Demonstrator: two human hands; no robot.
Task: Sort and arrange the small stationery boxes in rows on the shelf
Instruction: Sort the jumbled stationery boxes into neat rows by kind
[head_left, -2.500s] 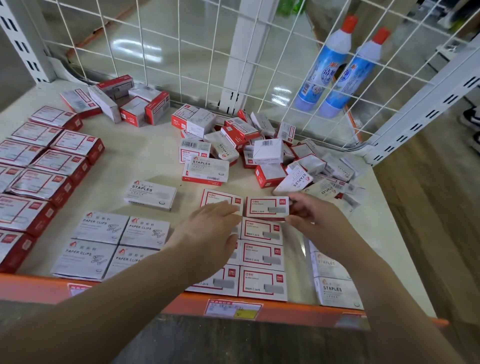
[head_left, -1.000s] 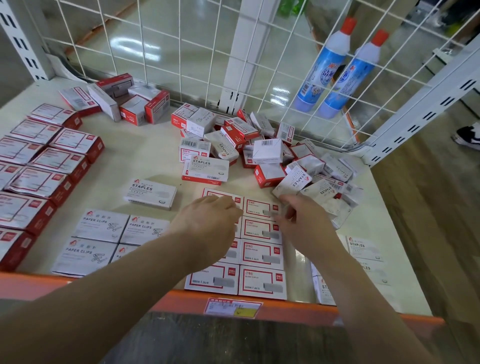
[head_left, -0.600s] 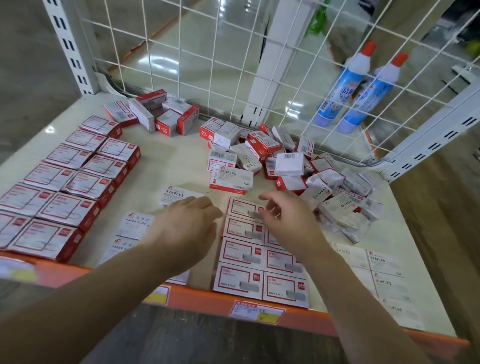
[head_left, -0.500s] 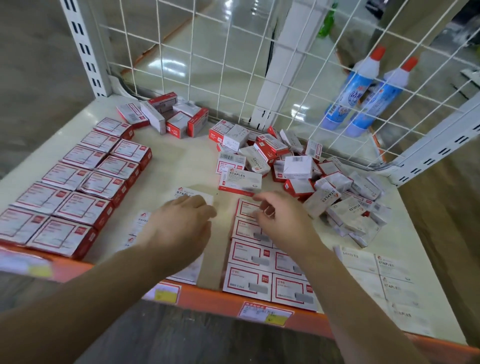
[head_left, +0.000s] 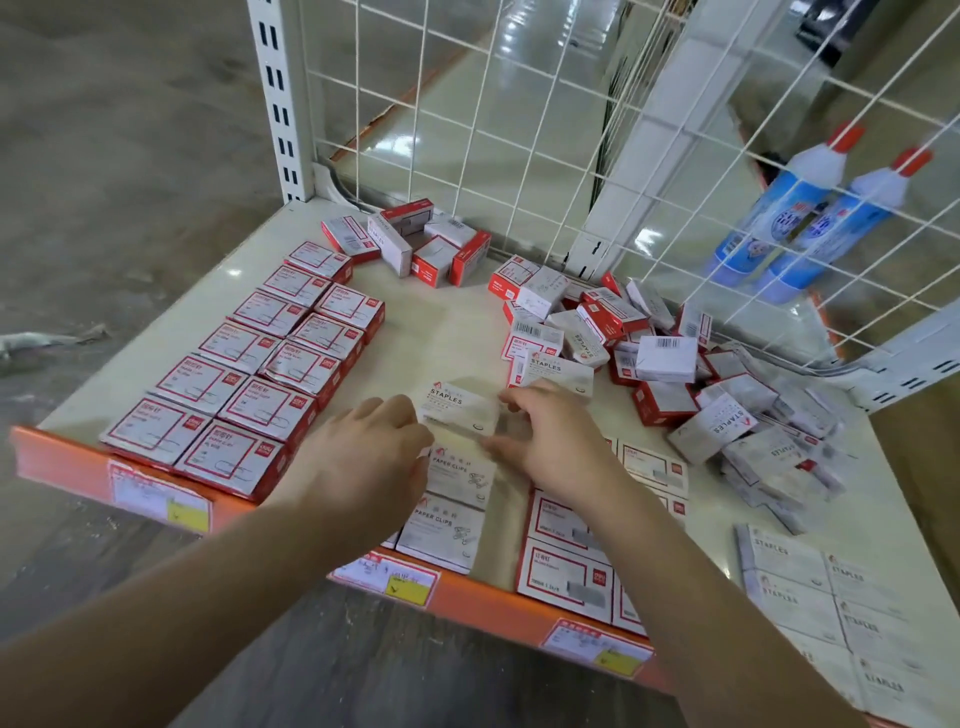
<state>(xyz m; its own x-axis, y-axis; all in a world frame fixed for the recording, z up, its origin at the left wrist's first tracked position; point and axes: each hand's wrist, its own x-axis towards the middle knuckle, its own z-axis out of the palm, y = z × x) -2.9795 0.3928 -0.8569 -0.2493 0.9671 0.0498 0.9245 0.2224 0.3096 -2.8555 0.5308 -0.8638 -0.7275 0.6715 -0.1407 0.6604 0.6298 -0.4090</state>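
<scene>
A white STAPLES box (head_left: 457, 410) lies mid-shelf between my hands. My left hand (head_left: 374, 449) has curled fingers at its left edge, and my right hand (head_left: 553, 439) pinches its right end with finger and thumb. Just below it lie two PAPER CLIPS boxes (head_left: 457, 480); my left hand hides more of them. Red-framed boxes (head_left: 234, 374) stand in two neat rows at the left. Flat red-bordered white boxes (head_left: 566, 577) form rows under my right forearm. More STAPLES boxes (head_left: 831, 597) are lined up at the front right.
A loose pile of mixed red and white boxes (head_left: 649, 353) covers the back right of the cream shelf (head_left: 447, 332). A smaller heap (head_left: 415, 244) sits at the back. White wire mesh (head_left: 519, 130) backs the shelf, with two blue bottles (head_left: 789, 218) behind it. The front lip (head_left: 493, 608) is orange.
Both hands left the red-bordered rows and moved left to the lone STAPLES box, closing on its two ends. The view swung left, so the left rows show fully.
</scene>
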